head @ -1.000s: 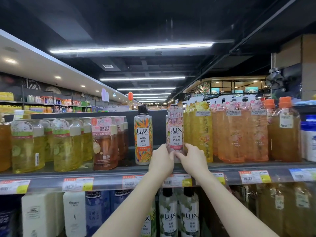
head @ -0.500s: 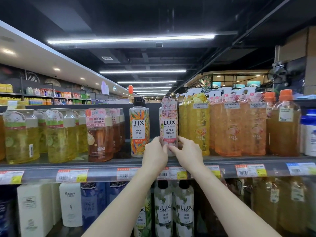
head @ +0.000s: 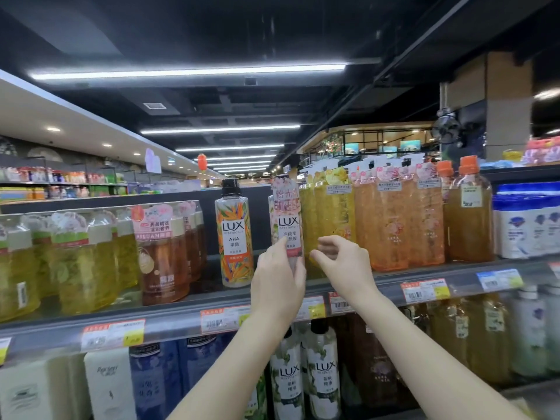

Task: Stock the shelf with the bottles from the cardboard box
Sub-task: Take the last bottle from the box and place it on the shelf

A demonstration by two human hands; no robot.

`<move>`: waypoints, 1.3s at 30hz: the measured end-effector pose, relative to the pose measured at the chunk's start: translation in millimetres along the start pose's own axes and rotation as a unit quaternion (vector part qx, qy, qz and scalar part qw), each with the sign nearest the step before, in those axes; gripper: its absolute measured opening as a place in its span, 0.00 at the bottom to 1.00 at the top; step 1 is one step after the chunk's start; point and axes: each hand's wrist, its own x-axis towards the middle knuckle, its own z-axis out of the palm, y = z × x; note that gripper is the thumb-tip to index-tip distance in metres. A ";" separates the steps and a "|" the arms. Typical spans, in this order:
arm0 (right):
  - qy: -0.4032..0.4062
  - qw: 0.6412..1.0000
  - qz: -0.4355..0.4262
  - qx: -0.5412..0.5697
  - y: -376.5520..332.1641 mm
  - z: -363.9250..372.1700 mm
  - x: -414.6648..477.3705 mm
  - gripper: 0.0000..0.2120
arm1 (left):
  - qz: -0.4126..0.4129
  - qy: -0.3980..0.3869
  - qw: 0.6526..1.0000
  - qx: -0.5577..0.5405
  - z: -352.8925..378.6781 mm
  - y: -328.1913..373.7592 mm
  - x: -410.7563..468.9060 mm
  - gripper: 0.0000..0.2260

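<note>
Pink LUX bottle (head: pixel 286 219) stands upright on the upper shelf (head: pixel 169 324), near its front edge, between the orange-flowered LUX bottle (head: pixel 233 237) on its left and the row of yellow bottles (head: pixel 330 213) close on its right. Half a second ago both hands clasped its lower part; now only the left hand (head: pixel 277 283) holds it, thumb across the front and fingers wrapped round the base below the label. The right hand (head: pixel 342 268) has let go and hangs just beside the bottle, in front of the yellow bottles, fingers loosely curled and holding nothing. Price tags (head: pixel 219 321) line the shelf edge under both wrists.
</note>
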 end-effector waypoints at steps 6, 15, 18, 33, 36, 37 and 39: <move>0.117 0.993 0.024 -0.019 12.5 -23.6 -0.1 0.13 | 0.059 -0.050 0.997 -0.025 17.8 29.3 -11.6 0.23; 0.001 0.995 0.062 -0.083 35.2 -34.2 20.9 0.23 | -0.076 -0.106 0.991 0.022 68.5 43.0 17.1 0.22; -0.028 0.994 0.050 -0.096 43.6 -31.8 26.2 0.22 | -0.122 -0.108 0.985 0.051 79.1 45.3 25.1 0.18; -0.010 0.996 -0.028 -0.087 63.0 -29.9 29.0 0.10 | -0.116 -0.042 0.991 0.042 83.8 43.7 21.3 0.09; -0.004 0.995 -0.026 -0.091 63.1 -28.6 28.6 0.10 | -0.117 -0.036 0.992 0.035 84.1 43.4 21.4 0.09; -0.004 0.995 -0.026 -0.094 63.0 -29.3 28.2 0.10 | -0.116 -0.035 0.992 0.034 84.8 42.7 21.6 0.09; -0.004 0.995 -0.025 -0.092 63.2 -30.6 27.8 0.11 | -0.116 -0.037 0.992 0.034 85.4 42.4 21.9 0.08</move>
